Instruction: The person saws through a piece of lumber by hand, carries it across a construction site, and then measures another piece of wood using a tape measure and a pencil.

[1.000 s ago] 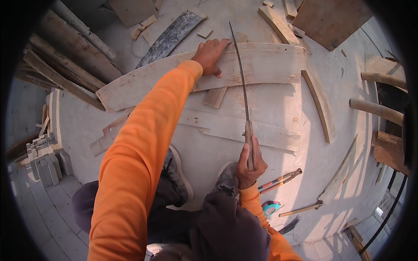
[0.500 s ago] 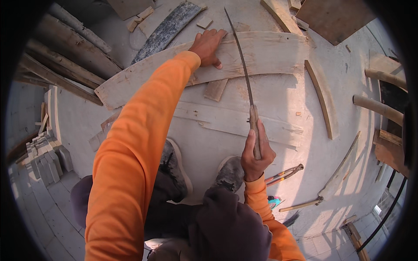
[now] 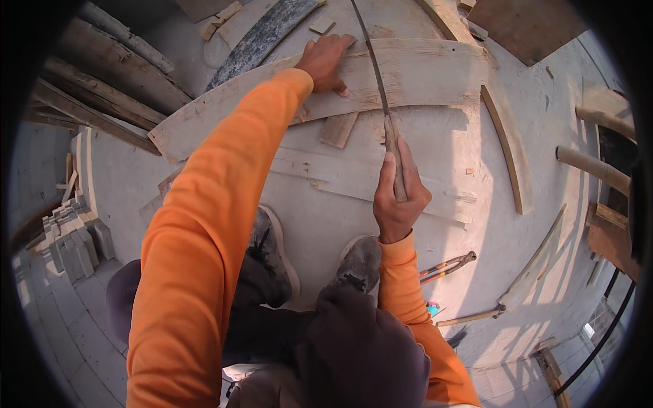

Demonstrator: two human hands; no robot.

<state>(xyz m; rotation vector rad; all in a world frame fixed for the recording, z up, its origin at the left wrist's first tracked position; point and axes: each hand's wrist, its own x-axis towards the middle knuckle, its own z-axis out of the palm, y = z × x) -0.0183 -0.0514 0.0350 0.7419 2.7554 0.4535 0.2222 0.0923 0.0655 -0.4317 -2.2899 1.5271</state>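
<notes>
A long pale wooden board [image 3: 428,75] lies across the far part of the floor. My left hand [image 3: 325,64] presses down on it with fingers spread. My right hand [image 3: 400,204] is wrapped round the wooden handle of a handsaw [image 3: 375,68], whose thin dark blade crosses the board to the right of my left hand. The blade's far tip runs up to the top edge of the picture. A short wood block [image 3: 338,129] sits partly beneath the board's near edge.
Nearer lies a flat plank [image 3: 367,178]. To the right are a curved wood strip [image 3: 507,149], pincers with red-and-yellow handles [image 3: 447,266] and a hammer [image 3: 471,317]. Planks [image 3: 115,75] lean at the far left above stacked grey blocks [image 3: 76,241]. A dark-stained board [image 3: 265,41] lies behind.
My right hand has pushed the saw forward, away from me, so its handle is now close to the board's near edge. My left hand stays on the board.
</notes>
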